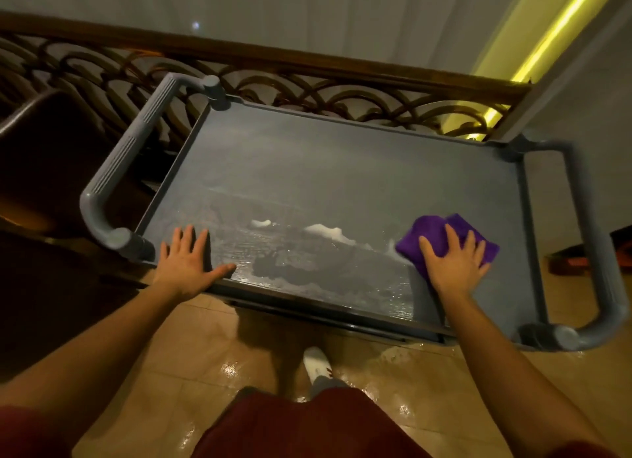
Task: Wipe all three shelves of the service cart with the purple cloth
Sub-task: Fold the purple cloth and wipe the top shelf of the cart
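The right hand (pixel 453 262) is pressing spread fingers flat on the purple cloth (pixel 441 238), with the foam streak (pixel 326 232) lying leftward along the top shelf (pixel 342 170) toward the spread, bracing left hand (pixel 186 261).

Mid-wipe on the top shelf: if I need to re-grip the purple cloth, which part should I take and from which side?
Judging from its pose, take the bunched far edge of the purple cloth, which shows beyond the fingertips of the right hand. Come from above, curling the fingers over that fold. The cloth lies flat on the top shelf, pinned under the palm, so its near edge is hidden and offers no lip.
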### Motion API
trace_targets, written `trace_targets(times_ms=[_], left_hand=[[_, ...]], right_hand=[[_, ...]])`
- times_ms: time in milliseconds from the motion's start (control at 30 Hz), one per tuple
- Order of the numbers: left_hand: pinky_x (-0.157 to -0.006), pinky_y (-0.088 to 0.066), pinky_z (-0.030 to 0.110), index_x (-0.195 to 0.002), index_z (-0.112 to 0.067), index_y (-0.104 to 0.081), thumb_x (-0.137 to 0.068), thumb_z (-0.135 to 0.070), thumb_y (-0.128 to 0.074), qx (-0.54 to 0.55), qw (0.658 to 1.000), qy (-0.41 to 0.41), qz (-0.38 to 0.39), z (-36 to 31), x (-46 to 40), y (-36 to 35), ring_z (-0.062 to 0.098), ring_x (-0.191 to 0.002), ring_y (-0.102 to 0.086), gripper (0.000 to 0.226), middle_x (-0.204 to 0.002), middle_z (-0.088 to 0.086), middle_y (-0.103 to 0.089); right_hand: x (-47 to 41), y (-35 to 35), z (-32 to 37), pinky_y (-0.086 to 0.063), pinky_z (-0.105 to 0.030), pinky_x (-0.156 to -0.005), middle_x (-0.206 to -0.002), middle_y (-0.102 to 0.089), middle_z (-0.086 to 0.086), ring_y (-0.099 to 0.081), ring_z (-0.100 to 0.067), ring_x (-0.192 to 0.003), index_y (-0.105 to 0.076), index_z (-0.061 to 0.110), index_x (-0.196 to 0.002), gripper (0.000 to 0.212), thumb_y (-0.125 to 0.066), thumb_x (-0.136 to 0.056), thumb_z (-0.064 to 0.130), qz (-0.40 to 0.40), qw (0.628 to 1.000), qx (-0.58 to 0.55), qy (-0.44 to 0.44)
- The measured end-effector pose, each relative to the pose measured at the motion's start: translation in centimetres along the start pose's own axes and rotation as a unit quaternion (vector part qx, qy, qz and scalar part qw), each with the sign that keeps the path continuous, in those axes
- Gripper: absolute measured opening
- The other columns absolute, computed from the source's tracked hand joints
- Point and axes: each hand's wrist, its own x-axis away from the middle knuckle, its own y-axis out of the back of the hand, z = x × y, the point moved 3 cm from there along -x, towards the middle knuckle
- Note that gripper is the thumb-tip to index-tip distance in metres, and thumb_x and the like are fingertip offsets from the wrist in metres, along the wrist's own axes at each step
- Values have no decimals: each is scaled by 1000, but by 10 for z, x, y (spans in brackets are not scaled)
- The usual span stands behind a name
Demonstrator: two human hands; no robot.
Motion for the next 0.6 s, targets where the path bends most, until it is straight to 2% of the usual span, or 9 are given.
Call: trace_targets(times_ms=[100, 200, 300, 400, 433, 500, 567, 600], left_hand=[[-122, 3, 61, -159, -17, 8, -77, -90, -12, -18, 1000, 0, 13, 1, -3, -9, 38, -152, 18, 112, -167, 18, 17], [-119, 6, 61, -158, -15, 12, -82, -86, -8, -28, 999, -5, 23, 4, -4, -11, 40, -151, 21, 106, -165, 20, 20], [-121, 2, 65, -158, -11, 13, -89, -78, -8, -25, 1000, 3, 18, 1, -6, -11, 43, -150, 22, 98, -164, 23, 21], [-120, -1, 67, -158, -9, 10, -92, -75, -12, -30, 999, 4, 16, -5, -7, -12, 46, -150, 19, 96, -165, 25, 17], [-121, -1, 66, -158, -9, 8, -91, -77, -12, -36, 999, -5, 20, -5, -9, -9, 47, -151, 16, 98, -165, 26, 15], [-120, -8, 63, -159, -10, -4, -88, -81, -15, -30, 999, -40, 18, 6, -15, -2, 48, -152, 2, 101, -167, 25, 1], [-119, -23, 60, -155, -14, -22, -87, -80, -22, -33, 995, -90, -9, 26, -24, 9, 45, -149, -18, 95, -165, 22, -17], [-120, -24, 59, -155, -15, -22, -86, -79, -26, -43, 994, -98, -14, 36, -27, 12, 44, -149, -20, 94, -164, 21, -19]], right_hand=[[6, -12, 21, -16, -63, -121, -158, -42, -19, -27, -40, -150, -56, 17, -143, 56, -57, -93, 43, -19, 999, -33, 33], [23, -24, 59, -25, -58, -120, -148, -55, -22, -40, -40, -144, -65, 6, -133, 52, -49, -87, 25, -36, 989, -122, 79], [49, -39, 123, -32, -56, -116, -143, -59, -21, -47, -40, -140, -69, 6, -128, 47, -48, -87, 15, -14, 979, -145, 146], [68, -54, 185, -34, -53, -116, -143, -60, -20, -49, -38, -139, -69, 8, -129, 39, -58, -92, 5, 31, 969, -165, 181], [69, -55, 195, -34, -51, -117, -144, -59, -20, -48, -38, -140, -68, 8, -131, 38, -61, -93, 7, 44, 968, -166, 185], [65, -57, 193, -34, -49, -117, -149, -55, -19, -45, -39, -141, -61, 13, -139, 44, -63, -96, 22, 34, 977, -99, 187], [63, -50, 172, -30, -54, -117, -158, -43, -18, -34, -41, -147, -51, 20, -147, 54, -57, -98, 42, -8, 991, -13, 135], [63, -46, 161, -28, -58, -118, -161, -37, -19, -29, -42, -149, -47, 22, -149, 59, -53, -98, 49, -29, 994, 3, 102]])
